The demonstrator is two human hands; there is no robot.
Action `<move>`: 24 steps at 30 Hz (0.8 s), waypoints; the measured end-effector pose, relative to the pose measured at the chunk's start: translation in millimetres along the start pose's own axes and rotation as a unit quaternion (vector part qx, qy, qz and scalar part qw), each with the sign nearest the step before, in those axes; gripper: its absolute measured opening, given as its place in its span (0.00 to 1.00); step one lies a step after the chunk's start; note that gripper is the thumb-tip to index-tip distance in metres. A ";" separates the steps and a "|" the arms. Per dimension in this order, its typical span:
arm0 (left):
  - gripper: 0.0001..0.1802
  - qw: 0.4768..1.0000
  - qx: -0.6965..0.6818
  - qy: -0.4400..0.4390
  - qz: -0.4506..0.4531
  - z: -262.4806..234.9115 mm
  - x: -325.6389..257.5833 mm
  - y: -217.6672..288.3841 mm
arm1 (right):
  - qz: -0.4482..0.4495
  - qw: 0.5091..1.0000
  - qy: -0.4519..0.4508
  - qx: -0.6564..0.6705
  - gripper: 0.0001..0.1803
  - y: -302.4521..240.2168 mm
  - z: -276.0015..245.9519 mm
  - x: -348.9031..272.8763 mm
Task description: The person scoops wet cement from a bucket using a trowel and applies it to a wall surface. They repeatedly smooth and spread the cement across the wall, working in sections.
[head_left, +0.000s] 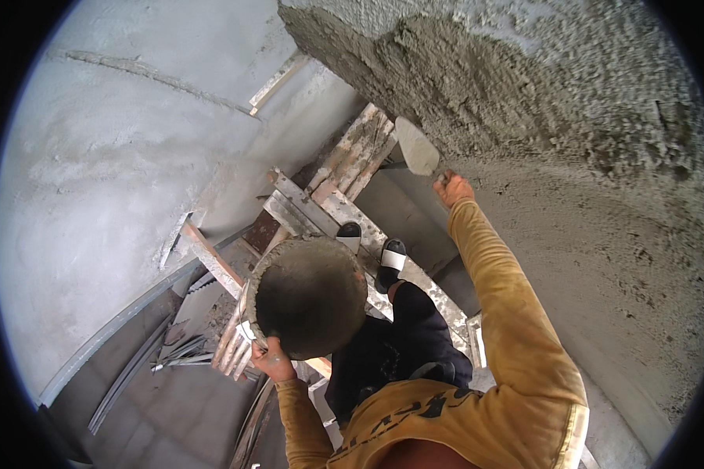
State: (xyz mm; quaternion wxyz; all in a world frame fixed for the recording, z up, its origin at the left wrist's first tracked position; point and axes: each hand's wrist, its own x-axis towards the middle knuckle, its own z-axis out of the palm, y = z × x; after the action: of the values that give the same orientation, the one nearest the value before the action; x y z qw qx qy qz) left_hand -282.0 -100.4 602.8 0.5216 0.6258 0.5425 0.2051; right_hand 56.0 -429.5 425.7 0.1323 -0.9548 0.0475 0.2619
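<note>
Jutting past right fingers (444,186), trowel (418,148)

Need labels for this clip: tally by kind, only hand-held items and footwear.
Trowel, in the right hand: 1
Round container, held at its edge by the left hand: 1
Black sandals with white straps: 2
Total: 4
</note>
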 end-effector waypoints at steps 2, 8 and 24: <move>0.07 1.000 0.003 -0.012 -0.012 -1.4 -7.0 -9.9 | 0.001 1.000 0.022 0.003 0.23 10.6 -1.7 6.7; 0.04 0.999 0.003 -0.035 -0.032 14.3 -11.6 -13.4 | -0.059 0.997 0.035 0.041 0.24 37.5 -30.6 -23.1; 0.06 0.996 0.007 -0.069 -0.062 22.3 -24.5 -32.7 | -0.049 0.988 0.147 -0.005 0.19 101.3 -132.1 -175.8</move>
State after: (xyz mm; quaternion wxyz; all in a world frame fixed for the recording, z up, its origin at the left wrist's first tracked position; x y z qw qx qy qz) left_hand -286.9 -136.3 573.5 0.5653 0.6074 0.5441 0.1246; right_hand -46.7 -559.7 602.2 0.1314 -0.9847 0.0186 0.1125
